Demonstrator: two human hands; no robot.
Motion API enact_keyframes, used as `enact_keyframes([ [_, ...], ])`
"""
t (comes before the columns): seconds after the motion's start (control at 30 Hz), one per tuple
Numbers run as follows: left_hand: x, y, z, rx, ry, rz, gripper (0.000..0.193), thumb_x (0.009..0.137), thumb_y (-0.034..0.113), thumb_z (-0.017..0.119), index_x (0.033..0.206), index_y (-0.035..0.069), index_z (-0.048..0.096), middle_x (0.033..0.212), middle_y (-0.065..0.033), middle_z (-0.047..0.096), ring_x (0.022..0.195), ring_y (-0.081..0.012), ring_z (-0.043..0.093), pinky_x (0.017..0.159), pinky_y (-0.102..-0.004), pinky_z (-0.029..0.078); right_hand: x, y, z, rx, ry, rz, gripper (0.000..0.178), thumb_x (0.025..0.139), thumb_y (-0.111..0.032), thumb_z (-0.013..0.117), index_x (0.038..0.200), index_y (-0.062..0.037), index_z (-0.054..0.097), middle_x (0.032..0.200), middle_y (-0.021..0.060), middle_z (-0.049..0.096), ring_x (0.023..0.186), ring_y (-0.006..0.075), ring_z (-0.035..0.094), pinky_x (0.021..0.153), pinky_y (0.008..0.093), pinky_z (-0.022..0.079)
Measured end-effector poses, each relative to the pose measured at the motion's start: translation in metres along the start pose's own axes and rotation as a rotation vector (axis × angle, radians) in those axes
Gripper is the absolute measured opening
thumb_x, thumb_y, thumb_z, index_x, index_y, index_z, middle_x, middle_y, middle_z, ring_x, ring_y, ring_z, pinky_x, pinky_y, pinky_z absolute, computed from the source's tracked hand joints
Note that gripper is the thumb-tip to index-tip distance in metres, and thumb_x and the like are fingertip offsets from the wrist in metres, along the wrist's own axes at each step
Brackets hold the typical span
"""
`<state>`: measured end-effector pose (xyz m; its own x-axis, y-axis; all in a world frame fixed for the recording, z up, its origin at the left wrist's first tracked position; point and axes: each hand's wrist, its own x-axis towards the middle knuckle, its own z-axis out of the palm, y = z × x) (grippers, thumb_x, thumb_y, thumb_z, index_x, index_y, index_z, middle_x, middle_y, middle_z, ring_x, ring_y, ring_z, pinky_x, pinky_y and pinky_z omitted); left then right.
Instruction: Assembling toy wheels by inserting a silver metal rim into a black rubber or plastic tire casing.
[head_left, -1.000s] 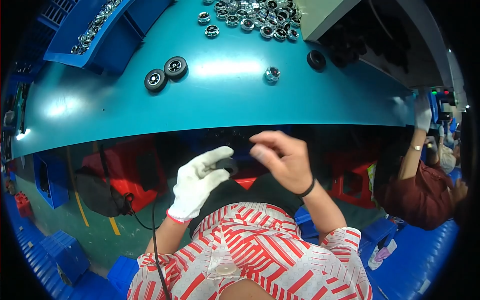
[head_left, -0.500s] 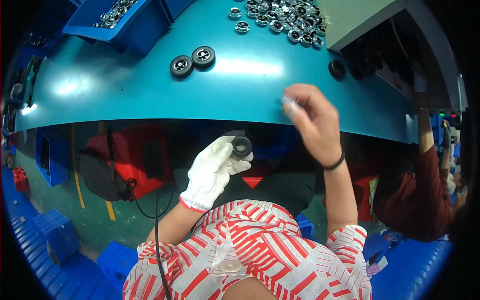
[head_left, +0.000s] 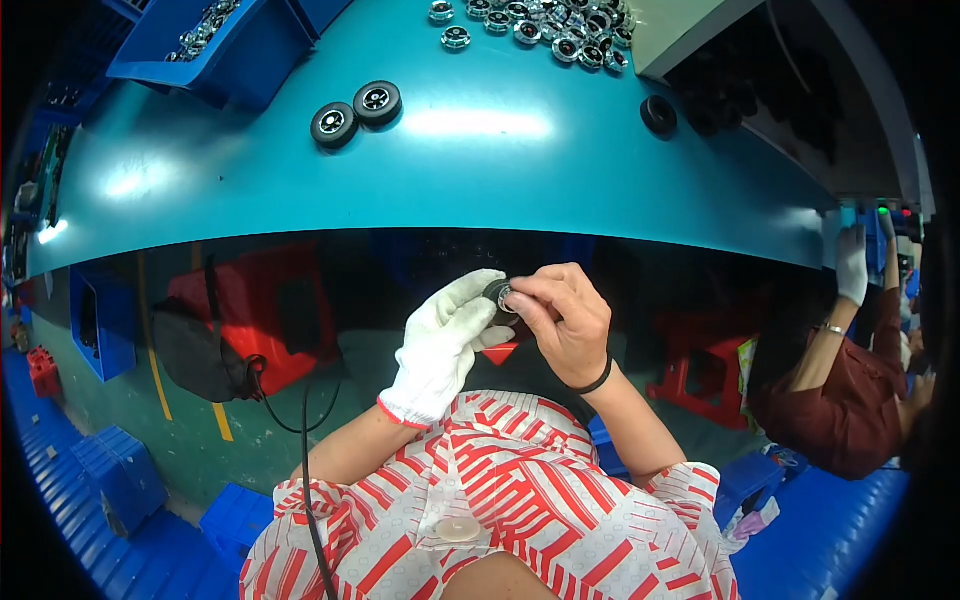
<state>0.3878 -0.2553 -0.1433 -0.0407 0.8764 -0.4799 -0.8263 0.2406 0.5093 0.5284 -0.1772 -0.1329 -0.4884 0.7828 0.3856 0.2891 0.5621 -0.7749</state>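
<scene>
Beside the table [head_left: 250,190], tyre [head_left: 493,290] is clasped by left hand [head_left: 446,325], hub [head_left: 507,299] by right hand [head_left: 572,318]; tilted, it could be jammed

As I saw it, the camera rode on the head, left one of a worn fisheye pair. Faced steeply down; upright, unmirrored. Nearest: striped shirt [head_left: 500,500], along the lower edge. Left hand [head_left: 442,345] and right hand [head_left: 570,320] close below, near mid-frame; blue-green table [head_left: 450,180] beyond, toward top. Very wide: table's front edge [head_left: 440,228] bowed, co-worker [head_left: 840,405] caught at far right.
</scene>
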Motion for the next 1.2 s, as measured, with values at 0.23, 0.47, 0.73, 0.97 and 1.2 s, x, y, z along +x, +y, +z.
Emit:
enact_keyframes([
  [0.23, 0.004, 0.000, -0.004, 0.001, 0.027, 0.042, 0.029, 0.092, 0.007, 0.054, 0.119, -0.002, 0.053, 0.107, -0.0110, 0.061, 0.093, -0.0174, 0.063, 0.080, -0.0285, 0.056, -0.011, 0.007, 0.001, -0.107, -0.110, -0.105, 0.038, 0.068, -0.007, 0.077, 0.101, -0.0015, 0.061, 0.089, 0.0108, 0.059, 0.073, 0.0245, 0.061, 0.059, 0.0305, 0.051],
  [0.47, 0.002, -0.002, -0.006, 0.108, 0.057, 0.090, 0.032, 0.088, 0.004, 0.058, 0.119, -0.003, 0.052, 0.105, -0.0111, 0.061, 0.092, -0.0164, 0.062, 0.080, -0.0273, 0.054, -0.011, 0.007, 0.004, -0.148, -0.120, -0.135, 0.033, 0.066, -0.005, 0.077, 0.095, -0.0023, 0.062, 0.089, 0.0100, 0.059, 0.074, 0.0238, 0.061, 0.058, 0.0295, 0.050],
  [0.73, -0.004, -0.003, -0.002, 0.554, 0.051, 0.231, 0.045, 0.081, -0.001, 0.067, 0.122, -0.004, 0.050, 0.109, -0.0131, 0.060, 0.095, -0.0175, 0.062, 0.082, -0.0270, 0.052, -0.013, 0.005, 0.000, 0.089, -0.289, 0.153, 0.051, 0.069, -0.003, 0.074, 0.116, -0.0031, 0.054, 0.105, 0.0148, 0.057, 0.081, 0.0244, 0.062, 0.060, 0.0312, 0.052],
  [0.97, -0.002, 0.010, -0.005, 1.011, 0.009, 0.278, 0.040, 0.076, -0.003, 0.069, 0.114, -0.005, 0.056, 0.104, -0.0146, 0.063, 0.092, -0.0168, 0.063, 0.079, -0.0265, 0.052, -0.010, 0.008, 0.004, -0.135, -0.307, -0.028, 0.042, 0.064, 0.002, 0.072, 0.102, 0.0001, 0.055, 0.094, 0.0143, 0.059, 0.077, 0.0293, 0.062, 0.064, 0.0332, 0.052],
  [1.2, 0.021, 0.004, -0.007, 1.148, -0.002, 0.666, 0.028, 0.072, 0.004, 0.074, 0.098, 0.000, 0.065, 0.088, -0.0128, 0.066, 0.073, -0.0225, 0.067, 0.064, -0.0287, 0.052, -0.007, 0.020, 0.007, -0.099, -0.228, 0.002, 0.032, 0.065, -0.002, 0.071, 0.094, -0.0037, 0.057, 0.086, 0.0127, 0.059, 0.076, 0.0280, 0.061, 0.062, 0.0341, 0.051],
])
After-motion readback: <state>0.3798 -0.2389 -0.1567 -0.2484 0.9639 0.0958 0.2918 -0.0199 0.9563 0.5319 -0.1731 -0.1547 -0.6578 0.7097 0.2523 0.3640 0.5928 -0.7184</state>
